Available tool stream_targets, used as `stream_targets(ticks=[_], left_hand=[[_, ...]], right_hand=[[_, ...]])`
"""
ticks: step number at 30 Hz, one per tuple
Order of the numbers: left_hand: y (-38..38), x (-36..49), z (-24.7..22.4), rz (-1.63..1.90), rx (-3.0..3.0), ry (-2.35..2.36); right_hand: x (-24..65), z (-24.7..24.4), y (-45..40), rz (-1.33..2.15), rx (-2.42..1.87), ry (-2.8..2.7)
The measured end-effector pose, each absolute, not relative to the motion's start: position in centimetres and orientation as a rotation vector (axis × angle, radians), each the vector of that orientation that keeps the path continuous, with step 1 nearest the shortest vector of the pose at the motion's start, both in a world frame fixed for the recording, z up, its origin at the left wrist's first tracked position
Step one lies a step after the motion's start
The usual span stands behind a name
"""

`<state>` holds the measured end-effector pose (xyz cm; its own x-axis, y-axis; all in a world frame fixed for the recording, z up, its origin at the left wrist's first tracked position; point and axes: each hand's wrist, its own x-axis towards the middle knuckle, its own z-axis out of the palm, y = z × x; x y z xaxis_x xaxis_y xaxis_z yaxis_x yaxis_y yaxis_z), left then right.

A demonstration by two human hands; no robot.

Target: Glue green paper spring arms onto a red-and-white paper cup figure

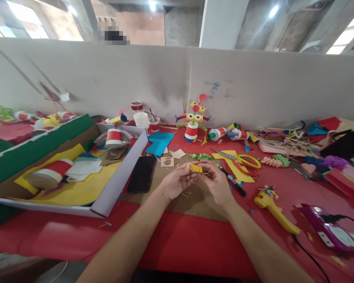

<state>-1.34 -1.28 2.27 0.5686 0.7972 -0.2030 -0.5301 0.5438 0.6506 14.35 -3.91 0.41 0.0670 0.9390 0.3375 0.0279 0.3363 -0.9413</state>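
Note:
A small yellow pleated paper strip [196, 168] is pinched between my two hands above a brown cardboard sheet [203, 210]. My left hand [178, 181] grips its left end with closed fingers. On its other end, the fingers of my right hand [216, 182] are closed too. Just behind the hands lies a green pleated paper strip [205, 157]. Scissors with yellow and red handles [244, 160] rest on yellow paper [242, 173] to the right. Near my right hand is a dark pen-like tool [237, 186], partly hidden. A black phone [141, 174] lies left of my hands.
An open box [118, 179] with paper and a cup figure stands at left. Finished cup figures [191, 131] stand by the white partition [165, 86]. A yellow glue gun [279, 214] and a corded purple device [332, 232] lie at right, beside piled craft scraps [286, 137].

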Motion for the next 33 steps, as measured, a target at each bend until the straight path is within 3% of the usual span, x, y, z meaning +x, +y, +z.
stream_targets(ticks=[15, 33], left_hand=[[-0.7, -0.9, 0.9, 1.052, 0.756, 1.036], [-1.5, -0.6, 1.5, 1.015, 0.739, 0.741]], right_hand=[[14.5, 0.4, -4.1, 0.689, -1.125, -1.291], [14.3, 0.5, -4.5, 0.487, -1.163, -1.436]])
